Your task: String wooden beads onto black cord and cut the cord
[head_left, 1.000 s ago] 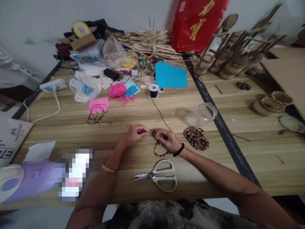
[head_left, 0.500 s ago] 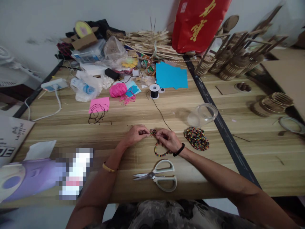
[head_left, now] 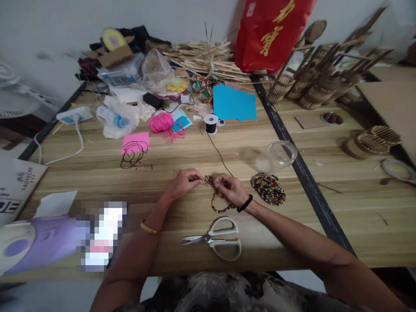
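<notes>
My left hand (head_left: 186, 182) is pinched closed at the left edge of a small cluster of coloured beads (head_left: 209, 180); what lies between its fingertips is too small to make out. On the other side, my right hand (head_left: 232, 189) has thumb and fingers pressed together on the bead string. A loop of this bead string (head_left: 220, 211) hangs below the cluster and passes under the right hand. From a spool of black cord (head_left: 211, 125), a strand runs down to the right hand. Scissors (head_left: 211, 238) lie slightly open in front of my hands. A heap of strung beads (head_left: 268, 189) is to the right.
A clear jar (head_left: 281, 157) lies behind the bead heap. Pink paper (head_left: 135, 143) with coiled black cord, pink yarn (head_left: 161, 122) and blue sheets (head_left: 234, 103) are farther back. Bamboo pieces (head_left: 318, 89) stand at the right; a purple object (head_left: 48, 242) is at left.
Both hands stay almost in place around the bead cluster. The right fingers have shifted very slightly, and the bead loop has moved a little.
</notes>
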